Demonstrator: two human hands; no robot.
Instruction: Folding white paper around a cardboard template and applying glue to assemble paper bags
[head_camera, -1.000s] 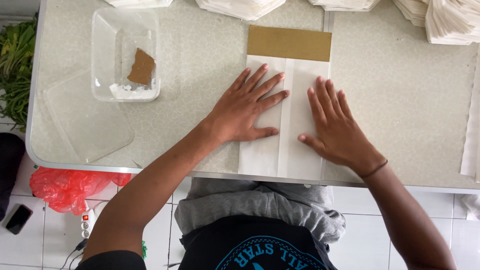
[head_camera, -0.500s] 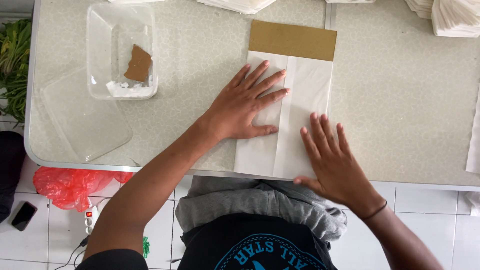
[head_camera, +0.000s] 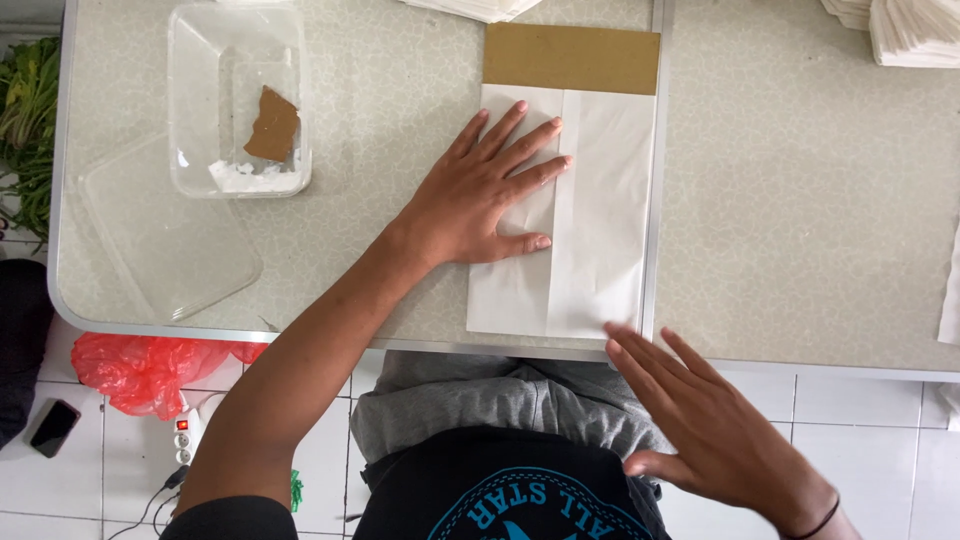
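Note:
A folded white paper sheet (head_camera: 600, 210) lies on the table over a brown cardboard piece (head_camera: 570, 58) that sticks out at its far end. My left hand (head_camera: 485, 195) rests flat on the left half of the paper with its fingers spread. My right hand (head_camera: 710, 425) hovers flat and empty past the table's near edge; its fingertips are at the paper's near right corner.
A clear plastic box (head_camera: 238, 100) with a brown scrap and white paste sits at the far left; its clear lid (head_camera: 165, 240) lies beside it. Stacks of white paper (head_camera: 910, 30) are at the far right. A red bag (head_camera: 150, 370) and a phone (head_camera: 52, 428) lie on the tiled floor.
My right hand has slid down the right half of the paper toward me and come off the near edge. My left hand has stayed pressed on the paper.

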